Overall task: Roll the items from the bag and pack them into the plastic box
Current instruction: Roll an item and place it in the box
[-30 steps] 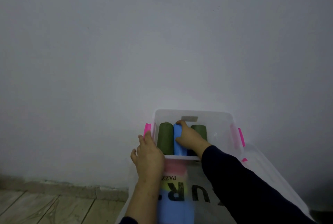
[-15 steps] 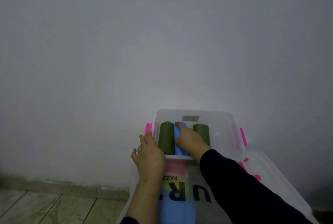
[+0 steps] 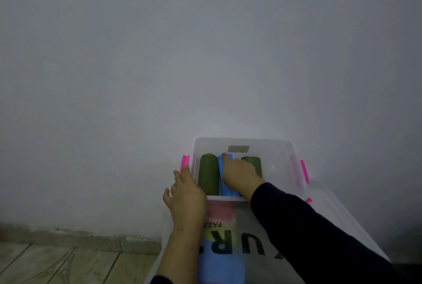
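Note:
A clear plastic box with pink latches stands against the white wall. Inside lie a green roll on the left, a blue roll in the middle and another green roll to the right. My right hand lies over the blue roll with its fingers curved round it and one fingertip at the roll's far end. My left hand rests flat against the box's near left corner, thumb spread. A translucent bag with black letters lies in front of the box, holding pink, yellow and blue cloth.
A pink latch sticks out on the box's right side and another pink latch on its left. The clear lid lies to the right of the bag. Wooden floor shows at lower left.
My right hand has slid a little toward me along the blue roll, settling it between the green rolls. My left hand has stayed at the box corner.

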